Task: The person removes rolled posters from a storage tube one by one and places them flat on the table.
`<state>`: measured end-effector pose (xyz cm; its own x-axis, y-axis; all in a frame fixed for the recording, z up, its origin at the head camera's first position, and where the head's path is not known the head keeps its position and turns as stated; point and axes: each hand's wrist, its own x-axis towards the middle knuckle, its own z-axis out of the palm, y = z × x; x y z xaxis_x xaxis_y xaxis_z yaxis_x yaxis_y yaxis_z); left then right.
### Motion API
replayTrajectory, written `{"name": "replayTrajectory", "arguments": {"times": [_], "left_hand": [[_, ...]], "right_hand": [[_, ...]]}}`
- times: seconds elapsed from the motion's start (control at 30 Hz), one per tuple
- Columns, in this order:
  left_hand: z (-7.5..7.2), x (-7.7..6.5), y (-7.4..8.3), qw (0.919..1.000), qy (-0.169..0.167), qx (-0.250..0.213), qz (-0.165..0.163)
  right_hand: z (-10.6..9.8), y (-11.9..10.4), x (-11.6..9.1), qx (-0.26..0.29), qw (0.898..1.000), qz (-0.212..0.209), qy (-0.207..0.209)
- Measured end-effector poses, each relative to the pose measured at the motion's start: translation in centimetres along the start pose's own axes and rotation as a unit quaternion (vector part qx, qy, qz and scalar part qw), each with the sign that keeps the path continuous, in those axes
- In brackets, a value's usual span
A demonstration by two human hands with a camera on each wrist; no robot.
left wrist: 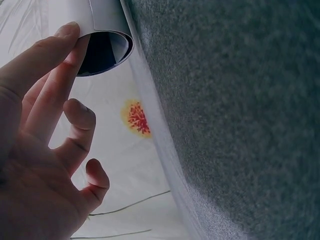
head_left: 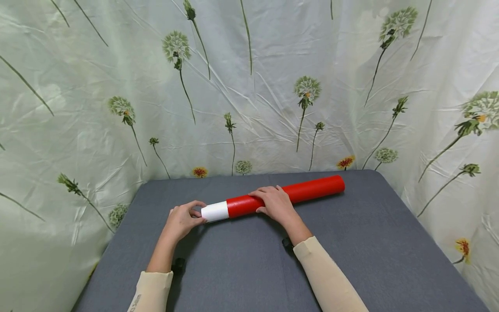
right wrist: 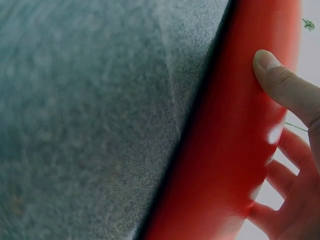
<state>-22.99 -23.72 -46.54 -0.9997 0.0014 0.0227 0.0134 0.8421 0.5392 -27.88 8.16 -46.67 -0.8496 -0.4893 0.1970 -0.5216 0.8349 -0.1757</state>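
Observation:
A long red tube (head_left: 315,188) lies slantwise on the table, its right end farther back. From its left end sticks out a white rolled sheet (head_left: 215,212), whose open end shows a dark inside in the left wrist view. My left hand (head_left: 182,222) pinches the edge of this rolled sheet (left wrist: 109,17) between thumb and fingers; the other fingers (left wrist: 80,117) are bent and free of it. Over the middle of the tube, my right hand (head_left: 277,206) grips it from above. In the right wrist view, the thumb (right wrist: 280,82) presses the red tube (right wrist: 220,150), with the fingers along the opposite side.
A dark grey cloth-covered table (head_left: 241,268) carries the tube, near its back edge. Behind and beside it hangs a pale curtain (head_left: 265,99) printed with dandelions. Both forearms wear cream sleeves (head_left: 327,277), with dark wrist cameras (head_left: 179,265) below the wrists.

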Motion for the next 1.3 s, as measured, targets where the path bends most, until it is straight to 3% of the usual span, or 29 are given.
{"name": "replayTrajectory", "arguments": {"times": [1.3], "left_hand": [[-1.0,-0.3,-1.0,0.9999,-0.015,0.006,0.005]], "right_hand": [[-0.2,0.8,-0.4,0.005,1.0,0.007,0.003]]}}
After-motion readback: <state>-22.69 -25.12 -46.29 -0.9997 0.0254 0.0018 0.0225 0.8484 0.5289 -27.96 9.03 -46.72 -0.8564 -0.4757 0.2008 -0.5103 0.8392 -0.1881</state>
